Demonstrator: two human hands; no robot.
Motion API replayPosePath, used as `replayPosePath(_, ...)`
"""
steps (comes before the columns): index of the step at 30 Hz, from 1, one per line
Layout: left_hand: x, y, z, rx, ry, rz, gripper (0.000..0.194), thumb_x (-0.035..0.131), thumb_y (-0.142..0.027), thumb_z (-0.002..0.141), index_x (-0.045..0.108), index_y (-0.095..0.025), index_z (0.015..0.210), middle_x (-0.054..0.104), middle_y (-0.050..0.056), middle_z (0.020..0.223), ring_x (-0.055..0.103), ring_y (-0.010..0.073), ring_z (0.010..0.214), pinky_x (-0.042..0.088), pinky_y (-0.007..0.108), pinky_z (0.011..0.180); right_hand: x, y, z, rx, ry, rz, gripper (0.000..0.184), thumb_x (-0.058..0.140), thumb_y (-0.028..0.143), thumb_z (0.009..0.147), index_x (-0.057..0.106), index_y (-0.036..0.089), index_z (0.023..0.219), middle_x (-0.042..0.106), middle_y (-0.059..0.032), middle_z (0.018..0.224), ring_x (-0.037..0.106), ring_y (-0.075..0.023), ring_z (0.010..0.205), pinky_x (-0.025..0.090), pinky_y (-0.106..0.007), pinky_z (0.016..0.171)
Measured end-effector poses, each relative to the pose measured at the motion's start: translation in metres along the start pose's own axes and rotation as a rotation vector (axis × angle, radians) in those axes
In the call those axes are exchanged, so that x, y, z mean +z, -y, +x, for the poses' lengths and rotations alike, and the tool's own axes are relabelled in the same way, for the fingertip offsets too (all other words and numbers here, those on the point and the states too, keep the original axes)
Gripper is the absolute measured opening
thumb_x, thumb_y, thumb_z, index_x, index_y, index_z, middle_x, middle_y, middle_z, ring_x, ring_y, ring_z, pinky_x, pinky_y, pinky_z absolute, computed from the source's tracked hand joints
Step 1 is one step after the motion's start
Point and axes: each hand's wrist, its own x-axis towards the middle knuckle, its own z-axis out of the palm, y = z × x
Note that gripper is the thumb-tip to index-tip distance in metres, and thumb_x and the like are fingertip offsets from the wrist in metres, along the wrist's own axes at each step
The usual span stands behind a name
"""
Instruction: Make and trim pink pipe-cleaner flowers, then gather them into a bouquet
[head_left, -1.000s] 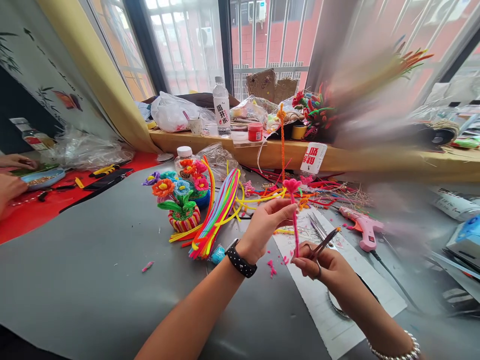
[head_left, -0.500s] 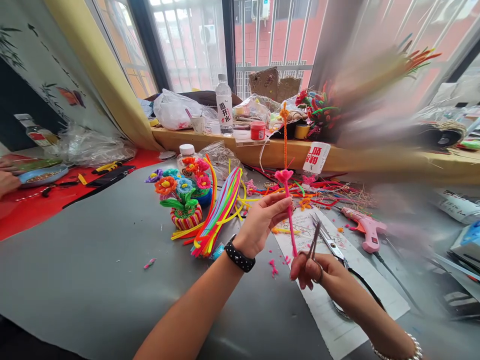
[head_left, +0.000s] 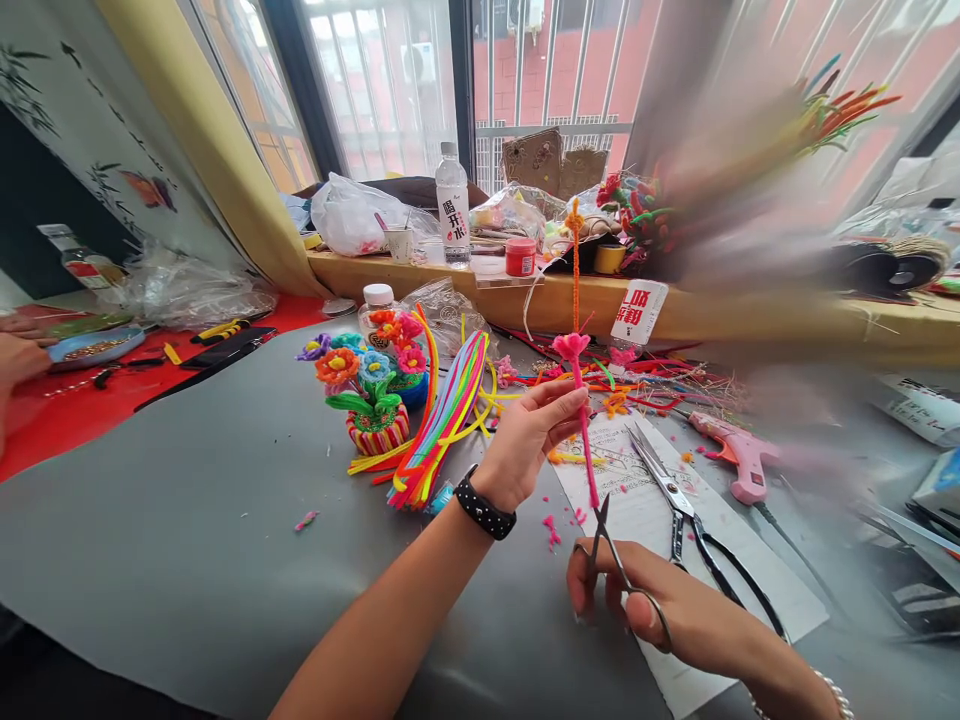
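Observation:
Between the thumb and fingers of my left hand (head_left: 536, 430) stands a pink pipe-cleaner flower (head_left: 571, 347), held upright by its stem. An orange pipe cleaner (head_left: 575, 260) rises above the bloom. My right hand (head_left: 637, 590) has its fingers through the handles of small scissors (head_left: 606, 545). The blades are parted and meet the lower end of the pink stem. Large black-handled scissors (head_left: 679, 505) lie on a sheet of paper (head_left: 637, 630) behind that hand. Pink fluff scraps (head_left: 552, 530) are scattered on the table beneath the stem.
Left of my hands are a potted pipe-cleaner bouquet (head_left: 375, 425) and a bundle of coloured pipe cleaners (head_left: 442, 420). A pink glue gun (head_left: 739, 455) lies at the right. A water bottle (head_left: 452, 205) stands on the sill. Another person's hand (head_left: 19, 350) is at far left.
My right hand has moved down and turned; the small scissors' blades have parted and come to the stem's lower end. My left hand holds the flower much as before.

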Motion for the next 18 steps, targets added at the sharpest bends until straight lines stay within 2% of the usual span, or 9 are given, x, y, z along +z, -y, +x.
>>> replayPosePath(11, -0.0014, 0.0025, 0.0004, 0.001, 0.049, 0.053, 0.017, 0.068, -0.019, 0.061, 0.061, -0.014, 0.076, 0.06, -0.001, 0.074, 0.055, 0.005, 0.065, 0.041, 0.022, 0.072, 0.0008, -0.0025, -0.0013, 0.02, -0.012, 0.001, 0.073, 0.021, 0.079, 0.062, 0.053, 0.016, 0.078, 0.053, -0.0032, 0.075, 0.042, -0.0131, 0.063, 0.034, -0.023, 0.055)
replayPosePath(18, -0.0013, 0.005, 0.0, -0.018, 0.085, 0.144, 0.021, 0.067, -0.022, 0.063, 0.06, -0.013, 0.079, 0.06, 0.002, 0.078, 0.055, 0.0077, 0.069, 0.041, 0.022, 0.068, 0.0007, -0.0056, -0.0008, 0.062, -0.015, -0.027, 0.074, 0.023, 0.08, 0.06, 0.054, 0.015, 0.078, 0.054, -0.0033, 0.074, 0.042, -0.0133, 0.062, 0.034, -0.023, 0.053)
